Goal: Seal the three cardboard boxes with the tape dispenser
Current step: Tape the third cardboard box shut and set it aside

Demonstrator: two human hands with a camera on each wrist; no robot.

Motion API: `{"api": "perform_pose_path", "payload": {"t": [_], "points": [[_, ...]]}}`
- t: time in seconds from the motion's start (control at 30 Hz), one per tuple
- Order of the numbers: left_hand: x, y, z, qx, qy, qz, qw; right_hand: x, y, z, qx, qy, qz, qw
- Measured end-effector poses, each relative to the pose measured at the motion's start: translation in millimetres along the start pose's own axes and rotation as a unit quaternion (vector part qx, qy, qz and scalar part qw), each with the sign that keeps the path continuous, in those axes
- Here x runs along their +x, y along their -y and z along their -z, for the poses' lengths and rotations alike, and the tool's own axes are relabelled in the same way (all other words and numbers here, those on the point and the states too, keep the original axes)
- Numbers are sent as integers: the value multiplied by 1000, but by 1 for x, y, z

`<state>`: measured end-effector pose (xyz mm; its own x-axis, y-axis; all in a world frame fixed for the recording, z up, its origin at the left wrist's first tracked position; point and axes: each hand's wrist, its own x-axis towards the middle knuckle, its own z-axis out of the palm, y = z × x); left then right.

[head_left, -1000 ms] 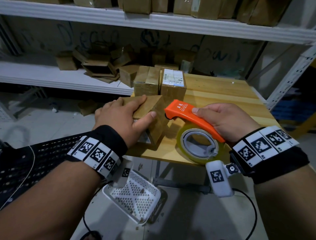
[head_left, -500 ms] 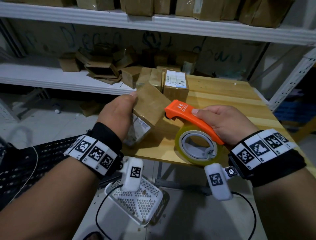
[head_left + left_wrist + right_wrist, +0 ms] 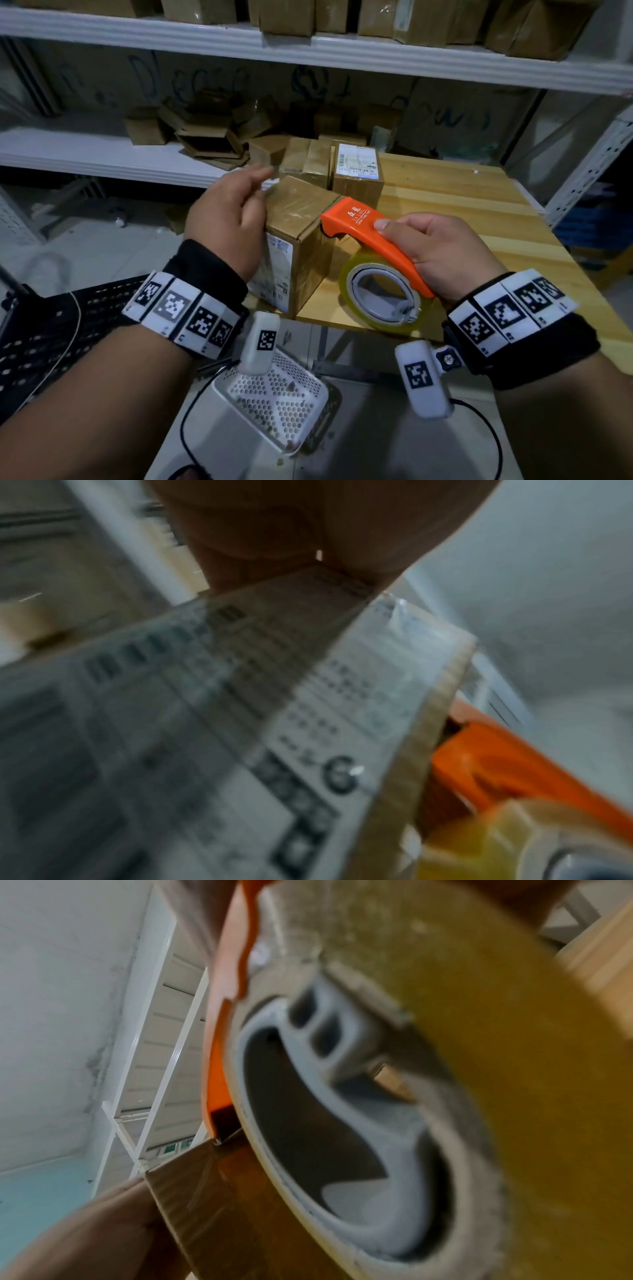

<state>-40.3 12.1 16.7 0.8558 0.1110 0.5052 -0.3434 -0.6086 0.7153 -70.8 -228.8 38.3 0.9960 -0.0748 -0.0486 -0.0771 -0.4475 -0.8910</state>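
A brown cardboard box (image 3: 301, 219) stands on end at the near left corner of the wooden table (image 3: 479, 212), its shipping label facing me. My left hand (image 3: 233, 212) holds it at the top left edge; the fingers are blurred. In the left wrist view the box's label (image 3: 240, 723) fills the picture. My right hand (image 3: 438, 253) grips the orange tape dispenser (image 3: 363, 226), whose nose touches the box's top right edge. Its yellowish tape roll (image 3: 376, 294) hangs beside the box and shows close up in the right wrist view (image 3: 514, 1096). Two more boxes (image 3: 305, 161) (image 3: 358, 171) stand behind.
White metal shelves (image 3: 102, 157) behind the table carry several loose and flattened cartons. A white perforated basket (image 3: 274, 404) sits on the floor under my wrists, and a black mesh surface (image 3: 34, 342) lies at the left. The table's right half is bare wood.
My left hand has turned the box from lying tilted to standing on end and shifted to its top left edge. The dispenser's nose now meets the box's top.
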Motion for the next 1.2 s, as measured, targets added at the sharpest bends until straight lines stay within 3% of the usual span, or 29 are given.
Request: {"api": "perform_pose_path", "payload": {"t": [0.07,0.17,0.23,0.4,0.7,0.8,0.9,1.03,1.2], "points": [[0,-3,0,38,61,-51,996,0,-1,-1,5,-4,-5,1000],[-3,-8,3,113,154,-60,980,-1,-2,1,17,-8,-6,1000],[-3,-10,7,182,174,-61,966,-2,-3,1,15,-7,-2,1000],[4,-11,8,178,129,-42,975,-2,-2,0,37,-11,4,999],[4,0,6,77,75,31,994,-6,-7,8,43,6,1,999],[7,4,7,-41,41,75,996,-5,-8,7,40,9,1,999],[9,7,9,-137,20,125,982,-4,-10,5,36,12,0,999],[7,8,8,-178,7,170,969,-1,-10,2,34,11,4,999],[12,10,14,-241,-7,356,903,0,-14,-3,6,-1,-5,1000]]}}
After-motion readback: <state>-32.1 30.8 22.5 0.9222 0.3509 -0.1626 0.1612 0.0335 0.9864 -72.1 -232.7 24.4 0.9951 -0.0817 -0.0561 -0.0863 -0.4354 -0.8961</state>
